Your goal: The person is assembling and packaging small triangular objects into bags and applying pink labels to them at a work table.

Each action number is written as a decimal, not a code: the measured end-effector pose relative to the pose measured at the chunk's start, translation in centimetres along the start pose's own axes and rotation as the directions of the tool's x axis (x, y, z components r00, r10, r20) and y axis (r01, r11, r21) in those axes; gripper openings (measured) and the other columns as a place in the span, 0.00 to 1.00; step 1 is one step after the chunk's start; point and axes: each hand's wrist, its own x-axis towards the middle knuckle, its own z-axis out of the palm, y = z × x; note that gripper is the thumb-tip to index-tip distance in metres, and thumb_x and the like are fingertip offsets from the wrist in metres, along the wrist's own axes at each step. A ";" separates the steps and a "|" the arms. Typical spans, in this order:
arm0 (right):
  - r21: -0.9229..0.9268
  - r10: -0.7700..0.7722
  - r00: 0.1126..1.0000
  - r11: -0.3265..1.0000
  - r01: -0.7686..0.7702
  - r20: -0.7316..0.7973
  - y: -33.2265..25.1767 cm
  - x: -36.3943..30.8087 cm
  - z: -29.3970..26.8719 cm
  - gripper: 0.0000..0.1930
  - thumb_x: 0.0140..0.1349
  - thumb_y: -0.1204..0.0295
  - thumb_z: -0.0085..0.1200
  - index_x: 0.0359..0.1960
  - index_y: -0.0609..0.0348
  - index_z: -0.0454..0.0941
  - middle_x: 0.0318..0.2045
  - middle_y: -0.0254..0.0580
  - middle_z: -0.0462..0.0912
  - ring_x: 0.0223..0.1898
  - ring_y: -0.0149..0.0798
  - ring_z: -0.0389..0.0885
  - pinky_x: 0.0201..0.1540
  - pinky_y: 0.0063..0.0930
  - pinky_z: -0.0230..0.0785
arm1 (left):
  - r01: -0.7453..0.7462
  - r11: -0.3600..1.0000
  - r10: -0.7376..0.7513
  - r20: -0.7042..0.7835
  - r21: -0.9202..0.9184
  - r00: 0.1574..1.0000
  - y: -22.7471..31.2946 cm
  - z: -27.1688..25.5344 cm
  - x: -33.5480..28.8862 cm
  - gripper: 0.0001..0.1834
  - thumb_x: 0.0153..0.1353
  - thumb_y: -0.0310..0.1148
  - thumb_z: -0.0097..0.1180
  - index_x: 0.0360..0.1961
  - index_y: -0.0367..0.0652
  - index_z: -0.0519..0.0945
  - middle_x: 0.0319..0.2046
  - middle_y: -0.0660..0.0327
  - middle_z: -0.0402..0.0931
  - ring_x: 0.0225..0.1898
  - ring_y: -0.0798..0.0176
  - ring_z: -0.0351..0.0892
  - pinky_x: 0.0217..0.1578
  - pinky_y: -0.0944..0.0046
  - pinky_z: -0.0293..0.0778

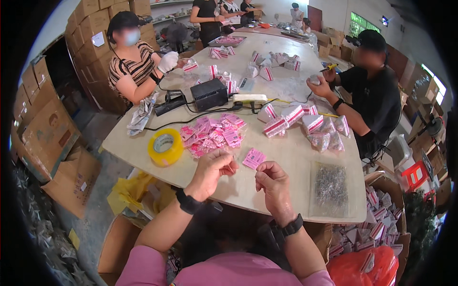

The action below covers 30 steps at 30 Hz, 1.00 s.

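Observation:
My left hand (214, 172) is closed in a pinch, with a thin pale sliver at its fingertips that I cannot identify. To its right, my right hand (275, 186) has thumb and index finger pressed together; whatever they hold is too small to tell. A pink printed card (254, 158) lies just beyond the right fingertips, and I cannot tell if they touch it. Farther off, a loose pile of pink cards (215, 134) spreads over the pale table (191, 172). A clear bag of thin metal wires (330, 189) lies right of my right hand.
A yellow tape roll (165, 147) sits left of the pile. Behind it are a black box (209, 94), cables and a white power strip (249, 97). Wrapped triangular packets (284, 121) cluster at right. Co-workers sit at both sides. A packet-filled carton (405, 243) stands lower right.

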 end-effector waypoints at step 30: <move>0.063 0.022 0.999 0.998 -0.019 -0.045 1.7 -1.4 -0.7 0.03 0.59 0.79 0.56 0.33 0.65 0.75 0.36 0.39 0.78 0.35 0.31 0.75 0.43 0.26 0.69 | -0.294 0.931 0.270 0.134 0.218 0.954 -2.7 4.3 -2.8 0.05 0.66 0.26 0.51 0.34 0.33 0.76 0.30 0.63 0.76 0.28 0.72 0.76 0.33 0.70 0.75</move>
